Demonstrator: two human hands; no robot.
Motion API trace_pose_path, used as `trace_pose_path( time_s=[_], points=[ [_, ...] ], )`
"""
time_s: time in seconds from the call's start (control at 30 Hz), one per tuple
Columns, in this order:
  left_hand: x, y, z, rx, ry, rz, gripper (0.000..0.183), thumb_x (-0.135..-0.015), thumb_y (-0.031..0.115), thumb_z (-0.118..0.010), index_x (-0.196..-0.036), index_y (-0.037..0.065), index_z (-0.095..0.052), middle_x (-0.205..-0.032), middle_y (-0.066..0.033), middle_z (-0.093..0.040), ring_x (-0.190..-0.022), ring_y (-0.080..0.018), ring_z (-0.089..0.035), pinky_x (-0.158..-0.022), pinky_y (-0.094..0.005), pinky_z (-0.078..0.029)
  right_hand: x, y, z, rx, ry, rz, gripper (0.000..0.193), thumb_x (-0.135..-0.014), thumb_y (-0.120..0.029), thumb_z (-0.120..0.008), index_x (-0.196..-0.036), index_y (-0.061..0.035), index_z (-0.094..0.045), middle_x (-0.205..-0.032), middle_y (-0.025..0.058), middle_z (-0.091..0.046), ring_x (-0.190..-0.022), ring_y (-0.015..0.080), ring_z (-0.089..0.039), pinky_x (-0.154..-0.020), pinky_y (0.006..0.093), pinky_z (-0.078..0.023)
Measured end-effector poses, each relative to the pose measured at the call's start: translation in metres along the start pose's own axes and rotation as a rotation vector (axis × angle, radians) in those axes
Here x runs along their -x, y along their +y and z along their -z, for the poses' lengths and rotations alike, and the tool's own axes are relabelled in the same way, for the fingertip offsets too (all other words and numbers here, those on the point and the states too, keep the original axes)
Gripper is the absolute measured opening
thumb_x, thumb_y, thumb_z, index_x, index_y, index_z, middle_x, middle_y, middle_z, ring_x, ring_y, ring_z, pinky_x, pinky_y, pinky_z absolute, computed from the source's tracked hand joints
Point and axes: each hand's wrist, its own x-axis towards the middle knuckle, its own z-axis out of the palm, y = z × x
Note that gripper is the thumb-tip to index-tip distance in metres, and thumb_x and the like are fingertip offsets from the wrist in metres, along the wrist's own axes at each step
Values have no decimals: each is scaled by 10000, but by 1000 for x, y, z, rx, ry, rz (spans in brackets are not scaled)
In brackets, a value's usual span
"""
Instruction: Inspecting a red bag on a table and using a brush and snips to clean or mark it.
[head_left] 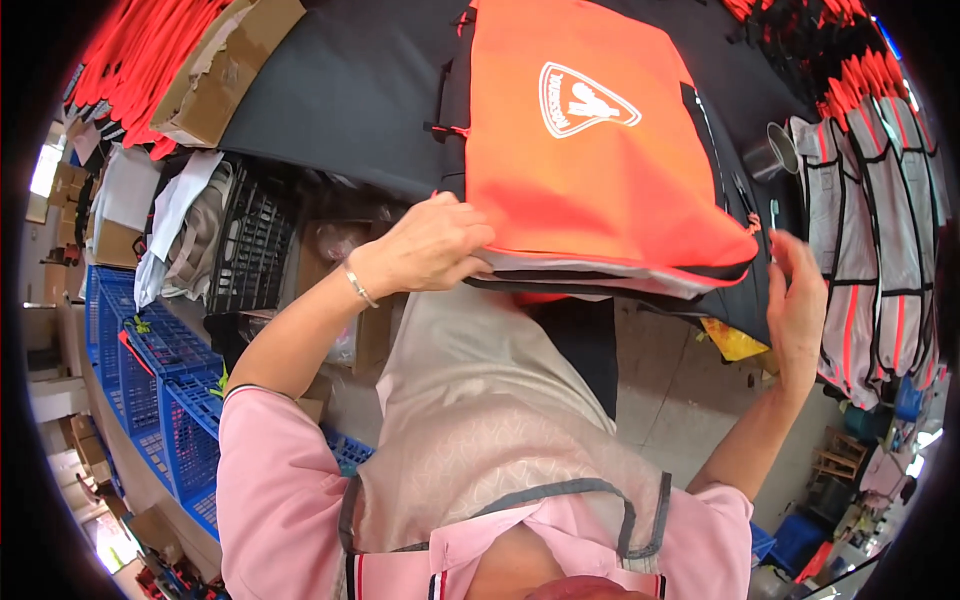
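A bright orange bag (600,190) with a white printed emblem lies on the black table, its lower edge hanging toward me. Along that edge the black trim parts and shows a pale lining (590,275). My left hand (437,242) is closed on the bag's lower left corner. Beyond the bag's lower right corner, my right hand (797,300) is raised with its fingers drawn together. A thin brush-like thing with a pale tip (773,210) rises at those fingertips. Whatever the fingers grip is mostly hidden.
The black tabletop (330,100) carries a cardboard box (225,75) beside stacked orange pieces (140,60). A metal cup (770,153) stands right of the bag. Grey bag panels (855,250) hang at the right. Blue crates (160,390) and a black crate (255,240) stand left.
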Motion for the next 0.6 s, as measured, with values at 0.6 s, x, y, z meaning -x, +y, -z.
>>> trace_pose_path(
  time_s=[0.6],
  points=[
    [-9,37,17,370,-130,28,204,-748,184,-725,-822,31,-612,-742,-128,-611,-692,-347,-611,-615,-426,-477,-50,-164,-69,-324,-807,348,314,-684,-225,-780,-879,5,-693,-729,215,-639,-664,346,-630,-625,416,-489]
  ],
)
